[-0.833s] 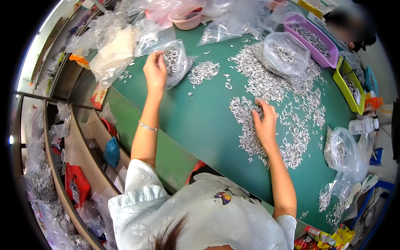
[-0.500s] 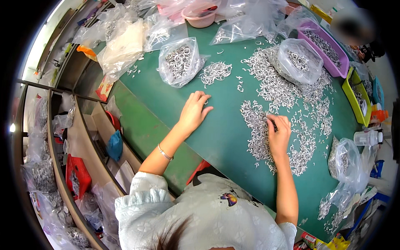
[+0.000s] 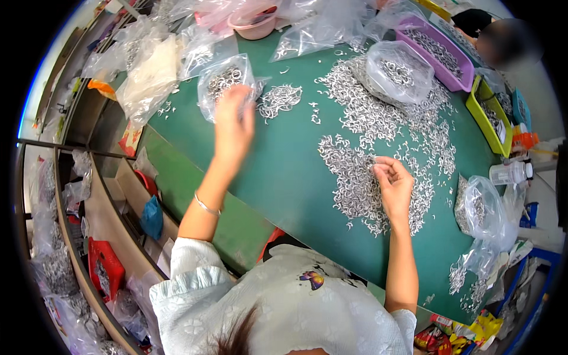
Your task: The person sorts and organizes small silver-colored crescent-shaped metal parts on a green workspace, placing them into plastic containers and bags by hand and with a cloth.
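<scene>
My left hand [image 3: 235,121] is over the near side of a clear plastic bag [image 3: 207,107] of small silver curved metal pieces. Motion smears its fingers, so their state is unclear. At the right edge of a dense heap of such pieces [image 3: 349,177], my right hand [image 3: 395,188] pinches thumb and forefinger together, apparently on one small curved metal piece [image 3: 373,160]. Beside the left bag lies a small loose pile of thinner-looking curved pieces [image 3: 281,99]. A larger spread of pieces [image 3: 355,106] surrounds another open bag [image 3: 378,59] farther back.
The green table [image 3: 284,171] also bears a purple basket [image 3: 467,77], a lime-green basket [image 3: 488,121] and a clear bottle [image 3: 510,173] at right. Plastic bags and a pink bowl [image 3: 254,29] crowd the far edge. Shelves [image 3: 118,219] stand at left. Another person [image 3: 470,23] is at far right.
My left hand has moved away from the table's middle, up to the clear bag. My right hand stays by the heap, still pinching. The whole view has shifted slightly.
</scene>
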Demonstrator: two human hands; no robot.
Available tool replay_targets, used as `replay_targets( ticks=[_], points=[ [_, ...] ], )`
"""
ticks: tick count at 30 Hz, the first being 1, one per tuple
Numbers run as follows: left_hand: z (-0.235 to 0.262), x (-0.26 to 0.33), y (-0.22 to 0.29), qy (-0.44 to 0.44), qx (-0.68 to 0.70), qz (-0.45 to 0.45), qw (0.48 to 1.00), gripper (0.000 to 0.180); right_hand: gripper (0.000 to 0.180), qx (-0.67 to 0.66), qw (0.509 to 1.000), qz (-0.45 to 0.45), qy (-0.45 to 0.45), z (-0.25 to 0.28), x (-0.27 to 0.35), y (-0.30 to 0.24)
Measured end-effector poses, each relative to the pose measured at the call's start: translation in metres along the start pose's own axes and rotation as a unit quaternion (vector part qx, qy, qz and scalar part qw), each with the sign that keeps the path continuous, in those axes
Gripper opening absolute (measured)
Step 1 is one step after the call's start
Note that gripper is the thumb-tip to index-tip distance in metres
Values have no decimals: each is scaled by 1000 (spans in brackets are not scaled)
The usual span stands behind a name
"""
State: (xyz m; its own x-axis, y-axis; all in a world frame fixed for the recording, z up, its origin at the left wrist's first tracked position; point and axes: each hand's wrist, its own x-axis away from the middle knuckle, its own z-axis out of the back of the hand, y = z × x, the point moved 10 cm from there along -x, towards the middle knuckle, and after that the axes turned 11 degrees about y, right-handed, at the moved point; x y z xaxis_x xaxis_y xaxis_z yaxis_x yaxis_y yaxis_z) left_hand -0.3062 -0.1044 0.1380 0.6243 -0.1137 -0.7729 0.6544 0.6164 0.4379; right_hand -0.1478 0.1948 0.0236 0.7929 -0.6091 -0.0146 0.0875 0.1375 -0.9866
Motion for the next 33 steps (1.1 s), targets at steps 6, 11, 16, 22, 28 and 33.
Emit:
replay_targets(
  ticks=[6, 11, 16, 22, 28, 33],
  points=[
    [-102, 154, 104, -421, 444, 418, 672, 26, 16, -168, 973, -109, -114, -52, 37, -5],
    [-74, 97, 36, -262, 351, 385, 812, 22, 43, 128, 984, 80, -93, -58, 18, -22],
    [0, -10, -84, -24, -89, 169, 981, 28, 63, 280, 881, 326, -197, -110, 28, -35],
    [-11, 11, -20, 5, -113, -23, 993, 35, 49, 327, 845, 355, -229, -76, 50, -27],
    [-127, 90, 55, -299, 156, -16, 941, 27, 35, 324, 870, 329, -171, -33, 51, -31],
    [-145, 97, 64, -340, 70, -71, 935, 16, 29, 331, 892, 292, -104, -11, 43, -27]
  ],
)
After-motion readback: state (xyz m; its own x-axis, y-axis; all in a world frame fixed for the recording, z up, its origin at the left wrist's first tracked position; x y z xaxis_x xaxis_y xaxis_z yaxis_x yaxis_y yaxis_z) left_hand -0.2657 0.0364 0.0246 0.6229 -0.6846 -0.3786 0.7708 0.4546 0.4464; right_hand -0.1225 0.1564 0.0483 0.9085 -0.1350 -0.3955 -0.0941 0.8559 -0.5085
